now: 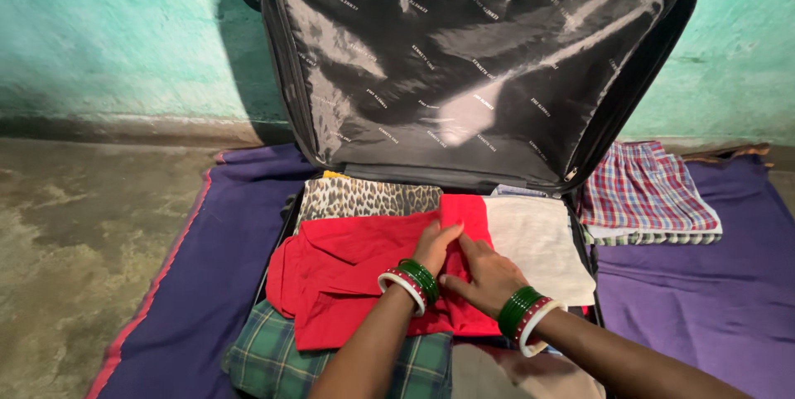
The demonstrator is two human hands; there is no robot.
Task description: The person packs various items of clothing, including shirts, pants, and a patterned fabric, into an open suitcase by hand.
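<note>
A red garment (348, 271) lies folded on top of other clothes in an open suitcase (464, 68). My left hand (432, 247) presses flat on its right part, fingers together and pointing away from me. Beside it, my right hand (489, 275) also lies on the red cloth, fingers spread and touching the left hand. Both wrists wear green, red and white bangles. Under the red garment are a leopard-print cloth (364, 198), a white cloth (538, 246) and a green plaid cloth (273, 362).
The suitcase lid stands upright against a turquoise wall (108, 26), its shiny black lining showing. A purple blanket (696, 300) covers the floor under the case. A folded red-and-blue checked cloth (646, 192) lies to the right. Bare concrete floor (74, 242) is on the left.
</note>
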